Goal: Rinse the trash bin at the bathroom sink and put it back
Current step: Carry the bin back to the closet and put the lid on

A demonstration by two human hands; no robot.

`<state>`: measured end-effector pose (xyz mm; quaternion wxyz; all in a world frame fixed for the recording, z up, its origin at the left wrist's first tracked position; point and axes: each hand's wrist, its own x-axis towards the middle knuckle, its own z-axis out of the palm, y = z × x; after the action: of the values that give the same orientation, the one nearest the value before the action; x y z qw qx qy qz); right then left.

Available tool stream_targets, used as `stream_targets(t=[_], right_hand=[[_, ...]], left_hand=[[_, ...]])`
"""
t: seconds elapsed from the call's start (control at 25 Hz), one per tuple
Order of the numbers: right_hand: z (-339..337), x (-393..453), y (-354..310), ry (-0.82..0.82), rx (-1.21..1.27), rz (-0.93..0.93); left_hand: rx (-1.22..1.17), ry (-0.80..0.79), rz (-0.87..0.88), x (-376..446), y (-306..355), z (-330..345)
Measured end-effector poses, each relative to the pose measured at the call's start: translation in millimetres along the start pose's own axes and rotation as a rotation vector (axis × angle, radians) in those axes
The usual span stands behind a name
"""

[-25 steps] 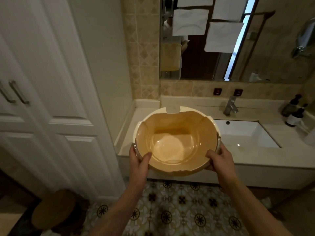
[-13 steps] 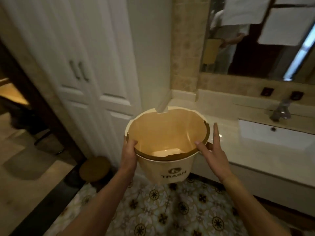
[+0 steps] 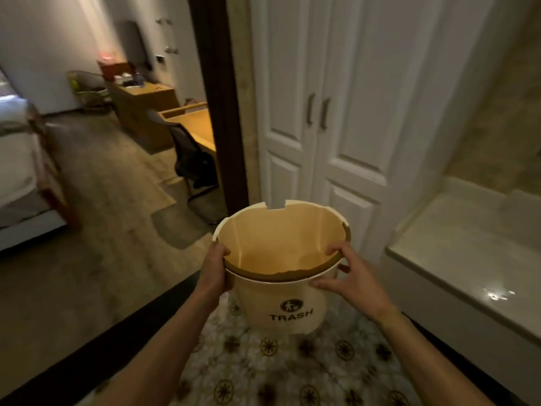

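Holding the trash bin up in front of the body, both hands clamp its upper rim, one on each side. Left hand wraps the left rim: thumb hooked over the edge into the opening, fingers curled around the outside wall, mostly hidden behind the bin. Right hand grips the right side: fingertips hooked over the brown inner rim, thumb laid along the cream outer wall just under the edge. Bin sits between the two hands, upright, tipped slightly toward the camera so the tan inside shows. No visible contents. Front face carries a dark icon and the word TRASH. A square notch cuts the far rim.

Bin hangs in the air above the patterned tile floor, not touching it. Countertop is off to the right, near the bin but apart from it. White cabinet doors with two dark handles stand behind the bin. Dark door frame rises to the left of the cabinet, and past it a bedroom shows: wooden desk, dark chair, edge of a bed at far left. Background is motion blurred.
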<state>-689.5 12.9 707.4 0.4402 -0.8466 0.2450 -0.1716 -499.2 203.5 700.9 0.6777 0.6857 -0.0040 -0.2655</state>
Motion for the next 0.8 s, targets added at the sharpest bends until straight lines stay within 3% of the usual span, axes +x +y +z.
stream_targets(t=[0.28,0.8], right_hand=[[128,62,-62,0.054,-0.066,0.074],[184,241,-14,0.233,0.023,0.272]], left_hand=[[0.049,0.009,0.075,89,32,-114],[0.245,-0.182,-0.098,309,76,-66]])
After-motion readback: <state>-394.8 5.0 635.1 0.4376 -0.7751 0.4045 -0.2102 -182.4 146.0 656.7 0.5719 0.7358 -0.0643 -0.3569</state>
